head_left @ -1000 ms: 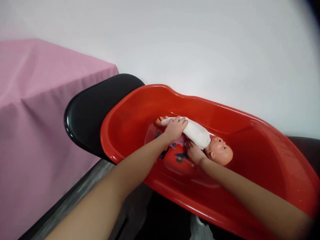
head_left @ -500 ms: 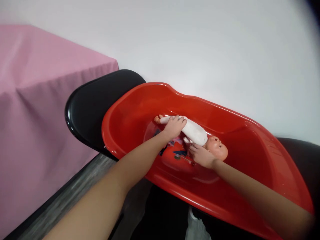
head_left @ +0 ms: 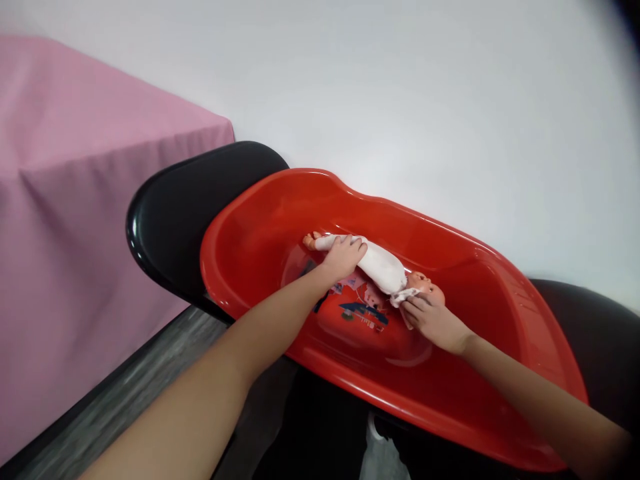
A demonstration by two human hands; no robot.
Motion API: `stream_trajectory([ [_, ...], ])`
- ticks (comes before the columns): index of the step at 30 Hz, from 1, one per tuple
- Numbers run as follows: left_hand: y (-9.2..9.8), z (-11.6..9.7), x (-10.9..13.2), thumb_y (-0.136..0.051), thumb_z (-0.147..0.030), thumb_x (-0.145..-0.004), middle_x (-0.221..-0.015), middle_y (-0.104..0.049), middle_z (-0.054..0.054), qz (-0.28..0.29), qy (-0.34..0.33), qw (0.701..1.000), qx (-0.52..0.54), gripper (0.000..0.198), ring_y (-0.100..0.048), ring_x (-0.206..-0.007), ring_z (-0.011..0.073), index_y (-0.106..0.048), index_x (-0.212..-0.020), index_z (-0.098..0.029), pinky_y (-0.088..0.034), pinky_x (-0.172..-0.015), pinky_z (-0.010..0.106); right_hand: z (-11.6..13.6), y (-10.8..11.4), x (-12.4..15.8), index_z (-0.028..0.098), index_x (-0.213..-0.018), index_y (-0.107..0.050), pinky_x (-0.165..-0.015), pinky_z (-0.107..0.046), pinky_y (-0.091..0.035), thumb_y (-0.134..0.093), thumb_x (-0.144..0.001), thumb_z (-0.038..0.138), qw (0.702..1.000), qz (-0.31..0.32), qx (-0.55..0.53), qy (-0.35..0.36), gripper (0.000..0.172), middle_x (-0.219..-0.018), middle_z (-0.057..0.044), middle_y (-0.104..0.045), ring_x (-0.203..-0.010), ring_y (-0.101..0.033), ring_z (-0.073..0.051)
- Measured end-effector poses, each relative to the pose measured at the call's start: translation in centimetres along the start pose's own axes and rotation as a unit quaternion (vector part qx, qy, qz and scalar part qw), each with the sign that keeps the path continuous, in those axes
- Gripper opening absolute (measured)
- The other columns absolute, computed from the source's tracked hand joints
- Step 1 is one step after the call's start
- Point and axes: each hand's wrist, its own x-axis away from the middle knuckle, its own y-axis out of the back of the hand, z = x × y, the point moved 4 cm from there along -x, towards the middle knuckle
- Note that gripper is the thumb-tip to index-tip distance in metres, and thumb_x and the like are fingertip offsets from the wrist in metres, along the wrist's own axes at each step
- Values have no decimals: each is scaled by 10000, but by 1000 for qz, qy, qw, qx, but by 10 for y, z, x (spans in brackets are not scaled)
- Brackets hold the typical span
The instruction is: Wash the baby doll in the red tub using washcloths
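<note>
A baby doll [head_left: 383, 263] with a white body lies on its back in a red plastic baby bath [head_left: 255, 233]. Its feet point left and its head [head_left: 424, 283] is at the right. My left hand [head_left: 345, 257] is wrapped over the doll's legs near the hips. Close to the doll's neck, my right hand [head_left: 433, 321] has its fingers closed on a small crumpled white cloth [head_left: 403, 296]. Whether this cloth is loose or part of the doll's clothing I cannot tell. The right fingertips are partly hidden.
A printed cartoon picture [head_left: 363, 310] shows on the bath's floor. Black rounded seats [head_left: 195, 207] are under the bath's left and right ends. A pink cloth-covered table [head_left: 110, 133] stands at the left, and a white wall [head_left: 400, 87] rises behind.
My right hand has moved right, from beside the doll's chest to its neck and head, with the white cloth at its fingers. The left hand stays on the doll's legs.
</note>
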Motion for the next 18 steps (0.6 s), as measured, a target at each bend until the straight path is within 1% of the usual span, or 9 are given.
stream_trajectory([
  [3, -1, -2, -1, -406, -119, -1132, -1501, -665, 178, -3, -10, 1000, -4, 434, -608, -1313, 369, -640, -1498, -106, -472, -1060, 528, 11, -9, 3, 87, -1185, -846, -1131, -546, -520, -578, -1031, 57, 1000, 23, 6, 6, 311, -1257, -190, -786, -1218, -666, -340],
  [6, 0, -3, -1, -397, -114, -1131, -1456, -684, 183, -1, -12, 1000, -4, 433, -618, -1296, 373, -643, -1486, -91, -470, -1057, 528, 33, -18, -15, 108, -1017, -860, -1097, -523, -526, -599, -1041, 85, 998, 49, -22, 35, 263, -1139, -181, -800, -1137, -680, -320],
  [8, 1, -4, -1, -404, -115, -1128, -1452, -686, 186, 4, -11, 1000, 3, 423, -619, -1292, 376, -649, -1472, -89, -468, -1054, 536, 48, -19, -44, 115, -1040, -854, -1090, -491, -522, -571, -1059, 80, 993, 71, -51, 74, 286, -1058, -157, -796, -1095, -680, -293],
  [10, 3, -4, -1, -447, -119, -1113, -1446, -688, 183, 10, -11, 1000, 11, 400, -619, -1286, 384, -656, -1454, -90, -468, -1048, 545, 55, -20, -83, 91, -1167, -837, -1097, -475, -519, -511, -1081, 71, 988, 90, -66, 105, 338, -1148, -171, -790, -1148, -671, -291],
  [12, 3, -3, -2, -504, -139, -1096, -1427, -691, 183, 17, -10, 1000, 15, 374, -618, -1275, 390, -660, -1433, -94, -468, -1042, 551, 53, -24, -121, 69, -1234, -821, -1120, -471, -515, -471, -1081, 63, 984, 109, -84, 111, 382, -1235, -194, -781, -1211, -665, -303],
  [13, 3, -3, -2, -523, -151, -1091, -1418, -691, 186, 19, -9, 1000, 16, 368, -617, -1273, 391, -660, -1427, -96, -467, -1042, 551, 48, -28, -138, 59, -1259, -814, -1159, -473, -499, -468, -1064, 46, 984, 118, -98, 89, 398, -1282, -206, -773, -1266, -654, -312],
  [15, 3, -3, -2, -512, -164, -1100, -1412, -689, 192, 19, -8, 1000, 18, 363, -613, -1279, 383, -658, -1426, -99, -461, -1051, 547, 35, -41, -158, 60, -1294, -808, -1239, -498, -453, -479, -992, 2, 983, 131, -126, 7, 451, -1349, -221, -759, -1371, -619, -337],
  [16, 3, -4, -2, -490, -159, -1106, -1412, -688, 194, 16, -8, 1000, 19, 365, -613, -1279, 378, -658, -1425, -99, -457, -1056, 546, 30, -49, -159, 69, -1294, -812, -1280, -518, -415, -479, -947, -20, 980, 138, -134, -39, 489, -1359, -223, -759, -1411, -601, -348],
  [18, 3, -5, -3, -460, -142, -1108, -1408, -688, 197, 12, -9, 1000, 22, 377, -613, -1278, 377, -657, -1426, -95, -454, -1056, 542, 26, -64, -148, 93, -1235, -842, -1324, -551, -361, -475, -877, -33, 970, 141, -158, -121, 527, -1305, -230, -780, -1424, -597, -369],
])
